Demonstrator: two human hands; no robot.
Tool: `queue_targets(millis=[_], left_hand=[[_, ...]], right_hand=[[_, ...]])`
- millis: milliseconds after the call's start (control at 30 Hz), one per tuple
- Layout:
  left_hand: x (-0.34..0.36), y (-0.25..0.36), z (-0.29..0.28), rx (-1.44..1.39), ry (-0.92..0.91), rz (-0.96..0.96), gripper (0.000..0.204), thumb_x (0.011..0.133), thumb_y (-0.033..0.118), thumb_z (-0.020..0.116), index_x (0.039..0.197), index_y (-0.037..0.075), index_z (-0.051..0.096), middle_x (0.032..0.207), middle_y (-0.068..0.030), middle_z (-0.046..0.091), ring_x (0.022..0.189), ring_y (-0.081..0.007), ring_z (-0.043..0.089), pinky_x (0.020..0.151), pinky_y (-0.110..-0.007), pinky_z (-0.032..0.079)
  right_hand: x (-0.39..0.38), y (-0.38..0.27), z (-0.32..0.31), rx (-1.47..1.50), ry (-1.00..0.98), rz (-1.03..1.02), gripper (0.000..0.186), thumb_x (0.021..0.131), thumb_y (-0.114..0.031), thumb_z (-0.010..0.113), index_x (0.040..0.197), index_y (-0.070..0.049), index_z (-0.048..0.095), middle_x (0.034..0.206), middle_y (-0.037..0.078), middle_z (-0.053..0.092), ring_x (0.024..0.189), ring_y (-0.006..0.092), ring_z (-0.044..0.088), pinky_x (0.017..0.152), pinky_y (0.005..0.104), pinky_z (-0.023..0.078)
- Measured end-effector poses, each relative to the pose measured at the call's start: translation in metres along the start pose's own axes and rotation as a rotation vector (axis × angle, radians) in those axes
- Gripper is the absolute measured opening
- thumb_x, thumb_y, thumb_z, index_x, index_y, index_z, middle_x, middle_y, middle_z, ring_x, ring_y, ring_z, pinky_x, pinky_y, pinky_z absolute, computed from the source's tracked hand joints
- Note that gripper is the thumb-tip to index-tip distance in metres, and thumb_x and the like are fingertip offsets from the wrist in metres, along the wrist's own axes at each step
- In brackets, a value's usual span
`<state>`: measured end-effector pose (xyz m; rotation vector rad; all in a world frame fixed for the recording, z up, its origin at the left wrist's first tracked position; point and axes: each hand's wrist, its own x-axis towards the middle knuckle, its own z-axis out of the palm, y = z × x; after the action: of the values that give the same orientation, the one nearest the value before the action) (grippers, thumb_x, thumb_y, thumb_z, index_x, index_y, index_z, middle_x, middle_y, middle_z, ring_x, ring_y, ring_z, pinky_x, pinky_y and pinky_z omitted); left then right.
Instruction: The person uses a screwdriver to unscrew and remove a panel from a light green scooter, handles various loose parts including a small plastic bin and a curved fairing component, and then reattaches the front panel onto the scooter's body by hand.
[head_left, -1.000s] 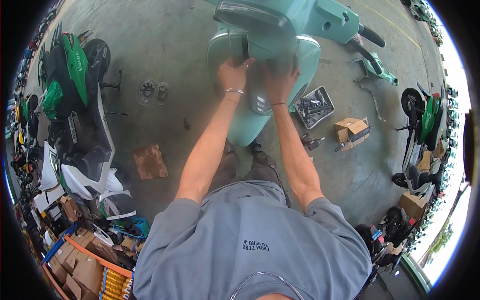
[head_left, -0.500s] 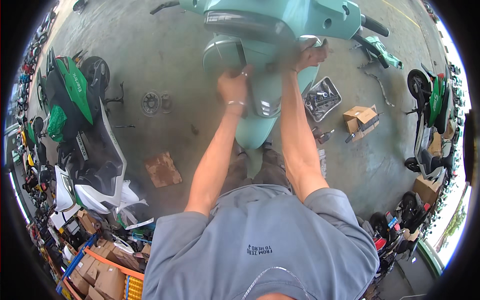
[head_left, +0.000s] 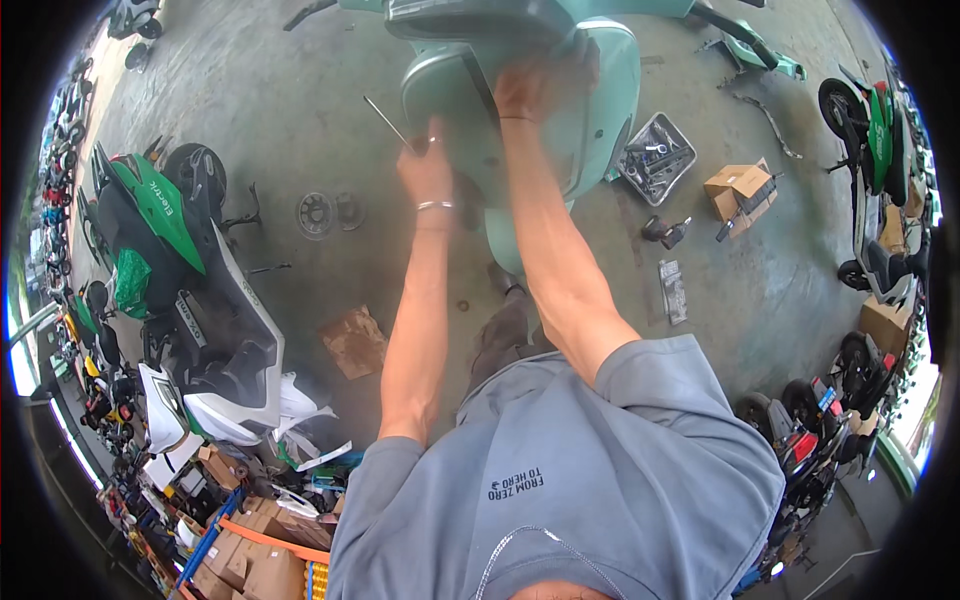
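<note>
In front of me stands a mint-green scooter, its handlebar at the top of the view. My left hand is closed around a screwdriver-like tool, whose thin metal shaft points up and to the left, away from the body panel. The tool's handle is hidden in my fist. My right hand is up against the scooter's front, below the handlebar. Blur covers its fingers, so whether it grips something does not show.
On the floor to the right lie a metal tray of tools, an open cardboard box and a dark power tool. A green and black scooter is at the left. A brown sheet lies near my left forearm.
My right hand has moved left across the scooter's front. The left hand has drawn away to the left, and the tool's shaft now shows clear of the panel. My view has shifted slightly.
</note>
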<state>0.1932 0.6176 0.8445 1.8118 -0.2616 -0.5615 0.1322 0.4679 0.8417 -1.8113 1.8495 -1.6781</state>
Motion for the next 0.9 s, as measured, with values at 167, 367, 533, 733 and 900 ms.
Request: queue_targets(millis=[167,367,533,733,900], left_hand=[[-0.036,0.016,0.031,0.167,-0.135,0.122,0.037,0.083,0.029,0.079,0.088,-0.006,0.069,0.076,-0.0056,0.067,0.07,-0.0114,0.055,0.067,-0.029,0.047],[-0.022,-0.023,0.066,0.123,-0.132,0.137,0.043,0.076,0.024,0.084,0.1,-0.008,0.068,0.094,-0.0122,0.072,0.074,-0.0217,0.066,0.072,-0.036,0.053],[-0.021,-0.007,0.047,0.213,-0.149,0.097,0.048,0.076,0.029,0.085,0.098,-0.01,0.067,0.088,-0.0103,0.069,0.069,-0.0194,0.062,0.058,-0.031,0.051],[-0.017,-0.021,0.06,0.306,-0.152,0.159,0.051,0.074,0.039,0.086,0.085,-0.007,0.066,0.078,-0.0112,0.066,0.073,-0.0199,0.056,0.074,-0.035,0.048],[-0.024,-0.017,0.054,0.225,-0.136,0.128,0.041,0.079,0.03,0.083,0.073,-0.002,0.059,0.068,-0.0033,0.056,0.062,-0.0135,0.046,0.058,-0.031,0.045]], right_hand=[[-0.001,0.015,-0.019,0.301,0.035,0.194,0.044,0.097,-0.019,0.048,0.133,0.004,0.039,0.136,0.024,0.037,0.126,0.0413,0.034,0.107,0.0532,0.025],[-0.022,0.125,-0.089,0.162,0.206,0.498,0.05,0.101,-0.03,0.045,0.133,0.007,0.037,0.133,0.025,0.039,0.126,0.0394,0.035,0.11,0.0504,0.024],[-0.067,0.178,-0.145,0.022,0.229,0.834,0.061,0.102,-0.044,0.041,0.133,0.009,0.038,0.134,0.026,0.039,0.128,0.0395,0.034,0.109,0.0511,0.026],[-0.113,0.178,-0.069,0.011,0.29,1.095,0.075,0.1,-0.055,0.039,0.138,0.01,0.033,0.137,0.029,0.036,0.132,0.0427,0.032,0.112,0.0509,0.024],[-0.128,0.176,-0.069,0.107,0.13,1.116,0.077,0.1,-0.056,0.038,0.138,0.01,0.032,0.138,0.029,0.034,0.134,0.0428,0.03,0.113,0.0503,0.023]])
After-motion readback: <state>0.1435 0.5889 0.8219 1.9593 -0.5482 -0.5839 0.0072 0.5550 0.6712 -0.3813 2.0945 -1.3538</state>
